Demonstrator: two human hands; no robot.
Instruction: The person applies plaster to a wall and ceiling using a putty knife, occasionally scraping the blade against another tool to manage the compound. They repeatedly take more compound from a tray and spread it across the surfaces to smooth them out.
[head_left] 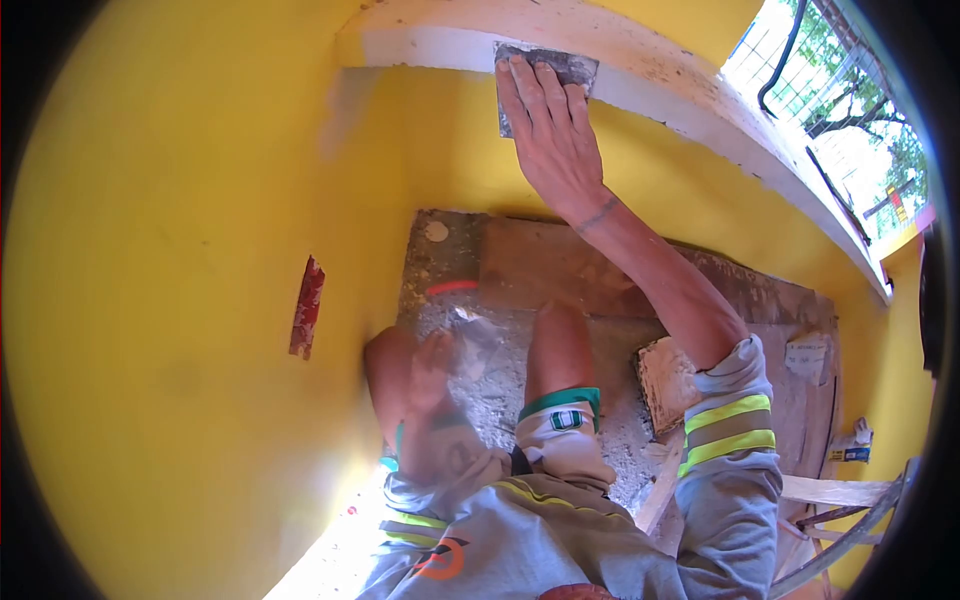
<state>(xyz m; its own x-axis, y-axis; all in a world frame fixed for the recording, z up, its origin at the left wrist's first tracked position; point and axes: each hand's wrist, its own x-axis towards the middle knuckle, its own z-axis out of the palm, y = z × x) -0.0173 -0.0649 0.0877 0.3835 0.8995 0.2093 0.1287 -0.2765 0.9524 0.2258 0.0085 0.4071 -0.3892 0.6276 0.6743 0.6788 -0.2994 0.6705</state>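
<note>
My right hand [552, 130] reaches up and presses a flat, grey, plaster-smeared plate [570, 66] against the front edge of the white sill [430, 47]. Its fingers lie stretched over the plate, which also shows below the fingertips on the left. Low in front of my body, my left hand [433, 362] is smeared by motion near my knee. Beside it is a blurred greyish thing [476, 342] that I cannot make out; whether the hand holds it is unclear.
Yellow walls [200, 200] stand left and ahead, the left one with a red patch [307, 308]. On the floor lie a brown board [550, 262], a red strip [452, 287] and a plaster-covered block [668, 384]. A barred window [850, 120] is upper right; wooden pieces [835, 490] stand lower right.
</note>
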